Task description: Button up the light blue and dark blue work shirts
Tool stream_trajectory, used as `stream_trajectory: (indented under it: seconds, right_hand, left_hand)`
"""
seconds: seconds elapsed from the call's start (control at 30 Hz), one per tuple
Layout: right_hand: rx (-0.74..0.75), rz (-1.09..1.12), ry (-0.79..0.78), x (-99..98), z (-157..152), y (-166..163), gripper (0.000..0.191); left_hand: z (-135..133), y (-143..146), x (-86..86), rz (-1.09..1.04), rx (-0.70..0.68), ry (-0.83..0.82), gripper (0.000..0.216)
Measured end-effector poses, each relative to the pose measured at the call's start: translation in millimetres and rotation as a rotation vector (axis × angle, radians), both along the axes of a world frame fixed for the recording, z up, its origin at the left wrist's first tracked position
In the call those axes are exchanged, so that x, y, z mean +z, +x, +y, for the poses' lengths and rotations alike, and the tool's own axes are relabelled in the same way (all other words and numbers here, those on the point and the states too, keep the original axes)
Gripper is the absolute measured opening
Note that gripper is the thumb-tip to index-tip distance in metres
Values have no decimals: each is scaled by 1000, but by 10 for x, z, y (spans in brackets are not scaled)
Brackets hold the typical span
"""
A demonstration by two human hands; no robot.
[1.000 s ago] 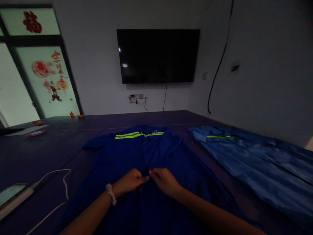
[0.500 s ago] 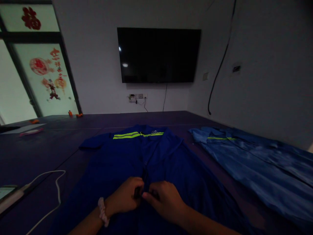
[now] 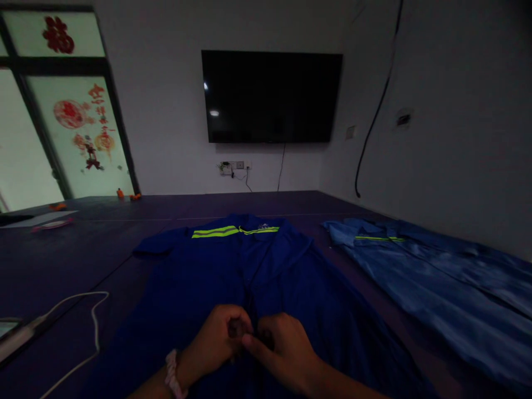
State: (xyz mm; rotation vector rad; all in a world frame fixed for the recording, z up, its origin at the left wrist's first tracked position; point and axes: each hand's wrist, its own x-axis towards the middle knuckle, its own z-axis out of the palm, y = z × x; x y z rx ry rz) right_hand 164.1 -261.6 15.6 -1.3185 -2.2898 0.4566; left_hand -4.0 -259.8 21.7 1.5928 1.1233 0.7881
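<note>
A dark blue work shirt (image 3: 199, 277) with a yellow-green reflective stripe (image 3: 214, 232) across its chest lies face up on the purple table, collar at the far end. My left hand (image 3: 220, 335), a pale scrunchie (image 3: 173, 374) at its wrist, is closed on the shirt's front opening. Right beside it my right hand (image 3: 286, 346) pinches the same front edge, thumb pointing left. The fingertips of both hands nearly meet; the bit of cloth or button between them is hidden in shadow.
To the right lies a lighter blue garment (image 3: 407, 277) with a thin stripe. A white cable (image 3: 96, 327) runs to a phone-like device (image 3: 10, 327) at the left edge. Small orange objects (image 3: 135, 197) sit at the table's far left. A black cord (image 3: 372, 122) hangs on the right wall.
Both hands have shifted slightly; the left fingers are more curled, and the hands remain together at the shirt front. The view has tilted a little.
</note>
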Motion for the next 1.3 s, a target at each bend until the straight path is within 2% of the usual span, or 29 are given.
stream_trajectory:
  seconds: [0.2, 0.3, 0.37, 0.47, 0.63, 0.73, 0.83, 1.1, 1.3]
  right_hand:
    - [-86, -142, -70, 111, 67, -102, 42]
    - [-98, -196, -131, 162, 99, -156, 43]
    - [-89, -204, -155, 171, 108, -164, 40]
    - [-86, -175, -136, 149, 115, -120, 27]
    - [2, -19, -194, 73, 150, 16, 10]
    - [6, 155, -287, 40, 147, 45, 16]
    - [-21, 245, -310, 22, 114, 29, 19]
    - [-32, 455, -337, -44, 122, 1, 8]
    - [2, 597, -357, 0, 119, -2, 9]
  left_hand:
    - [17, 23, 0, 31, -18, 1, 13]
    - [6, 10, 23, 29, -48, -20, 16]
    - [-2, -1, 40, 28, -42, -10, 19]
    - [7, -18, 43, 39, -28, 10, 22]
    - [65, -62, 6, 53, -33, -6, 23]
    - [72, -92, 29, 87, -38, -42, 24]
    - [58, -111, 85, 134, -46, -64, 27]
    - [43, -110, 138, 248, -53, -96, 18]
    - [-9, -103, 217, 346, -81, 12, 15]
